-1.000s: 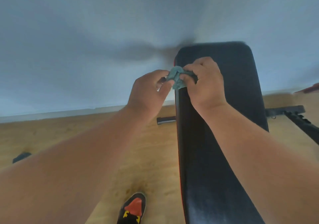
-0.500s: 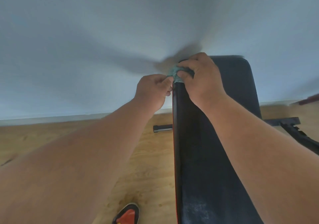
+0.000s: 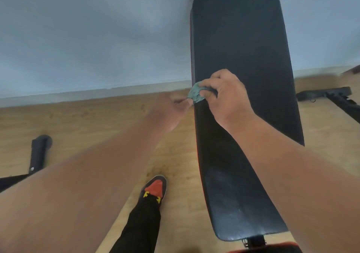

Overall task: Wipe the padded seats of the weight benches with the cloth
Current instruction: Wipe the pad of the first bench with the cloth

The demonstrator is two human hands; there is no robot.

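A home gym or workout room: a long black padded weight bench (image 3: 243, 77) stands on light wooden flooring (image 3: 87, 122) beside a plain pale wall (image 3: 87, 38)

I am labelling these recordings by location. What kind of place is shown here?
Probably a home gym or small workout room. A black padded bench stands on a wooden floor by a plain pale wall, with black metal equipment parts lying nearby. The right hand holds a cloth at the bench's edge.
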